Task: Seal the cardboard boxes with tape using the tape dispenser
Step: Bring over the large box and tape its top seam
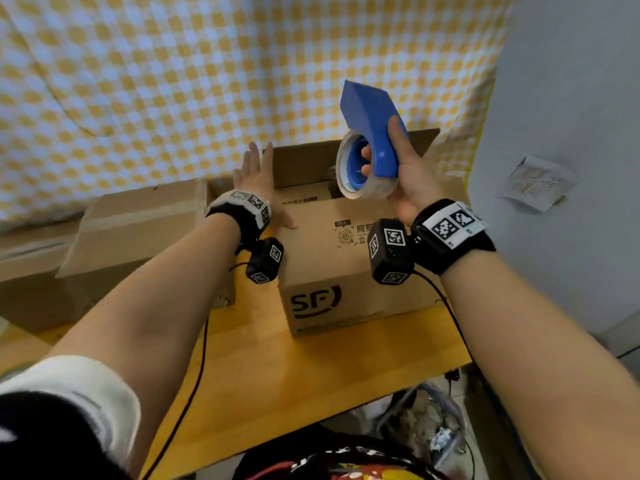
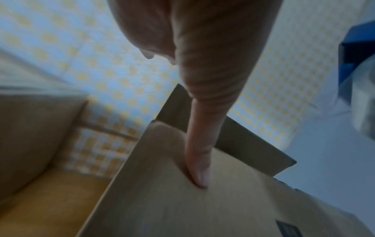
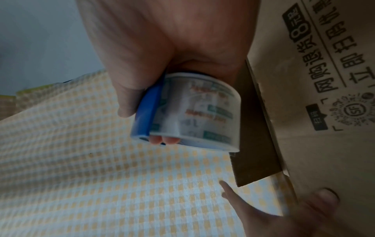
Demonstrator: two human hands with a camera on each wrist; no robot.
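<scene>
A cardboard box [image 1: 332, 268] printed "SF" stands on the wooden table [image 1: 294, 375]; its near top flap lies down and its far flap [image 1: 304, 161] stands up. My left hand [image 1: 258, 181] is spread flat at the box's left top edge, thumb [image 2: 199, 163] pressing on the lowered flap [image 2: 182, 200]. My right hand [image 1: 401, 178] grips a blue tape dispenser [image 1: 372, 126] with a clear tape roll [image 3: 198, 110], held in the air above the box's right side. In the right wrist view the fingers curl through the roll's core, beside the printed box [image 3: 324, 96].
A second, larger cardboard box [image 1: 114, 237] with tape on it lies to the left on the table. A yellow-and-white checked cloth [image 1: 207, 81] hangs behind. A pale wall [image 1: 571, 98] with a paper note [image 1: 536, 183] stands right. Clutter sits below the table's front edge.
</scene>
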